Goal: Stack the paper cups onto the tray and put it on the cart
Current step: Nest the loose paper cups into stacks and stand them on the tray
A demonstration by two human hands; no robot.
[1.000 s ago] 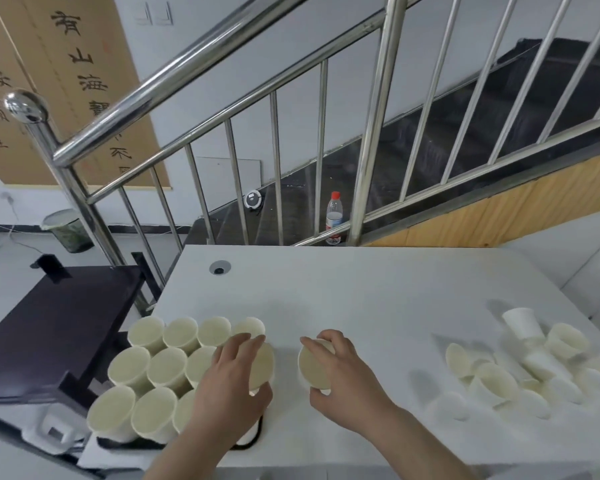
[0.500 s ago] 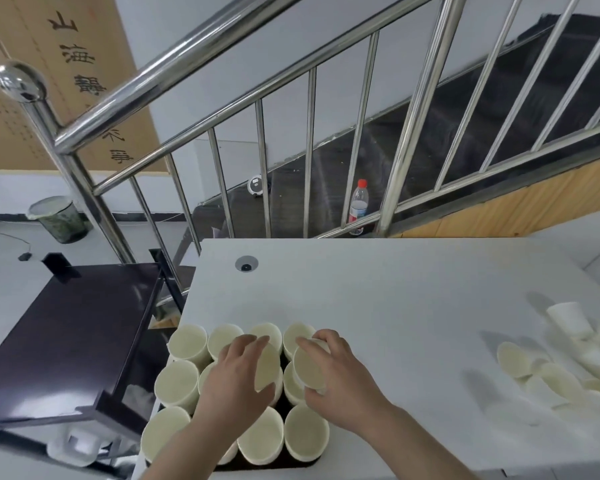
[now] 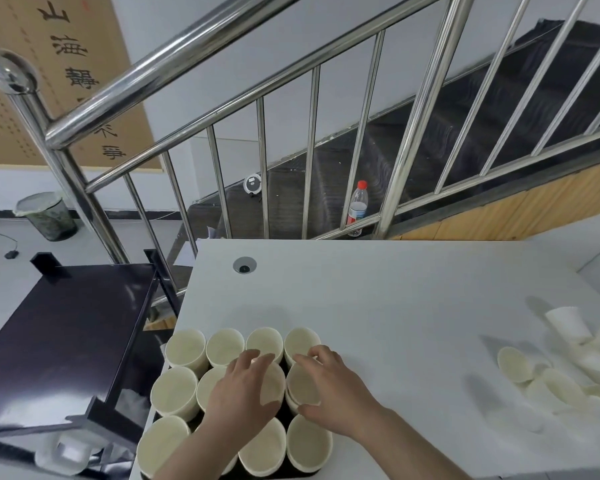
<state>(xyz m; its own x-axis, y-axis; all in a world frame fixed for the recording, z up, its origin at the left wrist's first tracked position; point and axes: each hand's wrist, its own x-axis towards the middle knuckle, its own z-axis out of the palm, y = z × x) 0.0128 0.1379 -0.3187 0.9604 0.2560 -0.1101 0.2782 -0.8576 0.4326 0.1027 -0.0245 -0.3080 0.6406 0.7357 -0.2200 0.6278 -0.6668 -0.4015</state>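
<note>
Right hand (image 3: 329, 393) lower, round paper cup (image 3: 303, 384).

Both hands work over upright paper cups (image 3: 222, 346) on a dark tray (image 3: 284, 415) at the table's (image 3: 395, 289) near-left corner; the right hand (image 3: 329, 393) grips one cup (image 3: 302, 386), the left hand (image 3: 243, 396) another (image 3: 272, 382).

Cream paper cups (image 3: 224, 346) stand upright, packed in rows on the dark tray (image 3: 280, 414) — others (image 3: 548, 382) lie scattered.

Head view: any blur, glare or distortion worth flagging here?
Head view: wide-angle bending bows the handrail; bright glare streaks run along it; the loose cups at right are smeared and washed out against the table; both hands sharp enough.
</note>
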